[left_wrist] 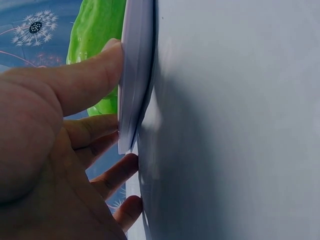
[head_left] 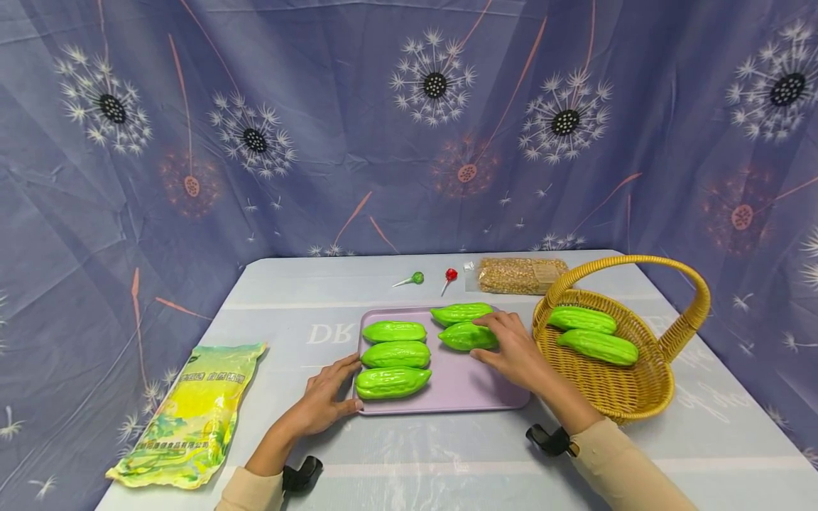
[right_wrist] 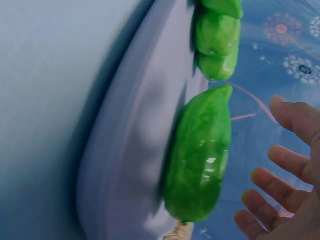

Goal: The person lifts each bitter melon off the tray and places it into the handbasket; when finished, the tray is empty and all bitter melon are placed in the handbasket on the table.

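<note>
Head view, nearest first: a yellow-green packet lies at left on the table, slanting away to the right. Beside it the left hand touches the left edge of the mauve tray, thumb and fingers apart, the thumb resting on the rim.

On the tray's left half, three green gourds lie in a row one behind another, long axes running left to right; the nearest one's tip points right. At right stands a wicker basket holding two basket gourds, both lying lengthwise left to right, their right ends slightly nearer.

The right hand is spread wide over the right end of the front right gourd; the right wrist view shows a gap between them. That gourd lies on the tray's right half, long axis left to right, pointed tip to the left. Just behind it, the rear right gourd also points left.

Beyond lie a green lollipop, a red lollipop and a bag of grain, before a dandelion-print curtain.
</note>
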Motion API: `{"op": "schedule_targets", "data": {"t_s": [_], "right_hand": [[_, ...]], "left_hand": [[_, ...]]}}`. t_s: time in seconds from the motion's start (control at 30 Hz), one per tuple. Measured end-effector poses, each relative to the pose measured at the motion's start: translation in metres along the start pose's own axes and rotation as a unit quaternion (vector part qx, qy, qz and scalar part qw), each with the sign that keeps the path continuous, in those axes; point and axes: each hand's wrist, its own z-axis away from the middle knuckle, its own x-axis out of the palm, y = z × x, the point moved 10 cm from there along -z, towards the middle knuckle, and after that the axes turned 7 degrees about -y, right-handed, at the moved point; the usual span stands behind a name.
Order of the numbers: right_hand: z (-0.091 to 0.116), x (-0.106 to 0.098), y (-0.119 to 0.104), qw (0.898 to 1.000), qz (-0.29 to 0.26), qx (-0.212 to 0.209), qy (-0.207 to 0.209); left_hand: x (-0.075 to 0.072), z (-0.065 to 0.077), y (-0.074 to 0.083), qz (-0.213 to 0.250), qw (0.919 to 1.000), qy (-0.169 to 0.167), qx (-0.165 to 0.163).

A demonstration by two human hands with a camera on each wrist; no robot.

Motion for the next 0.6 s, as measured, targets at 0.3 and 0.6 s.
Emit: {"op": "schedule_targets", "data": {"t_s": [0.3, 0.6], "right_hand": [[-0.008, 0.019, 0.017, 0.999, -0.003, 0.034, -0.021], [-0.015, 0.028, 0.022, 0.998, 0.006, 0.047, -0.032]], "left_hand": [[0.0, 0.0, 0.0, -0.005, 1.0, 0.0, 0.0], [0.001, 0.0, 0.0, -0.003, 1.0, 0.001, 0.003]]}}
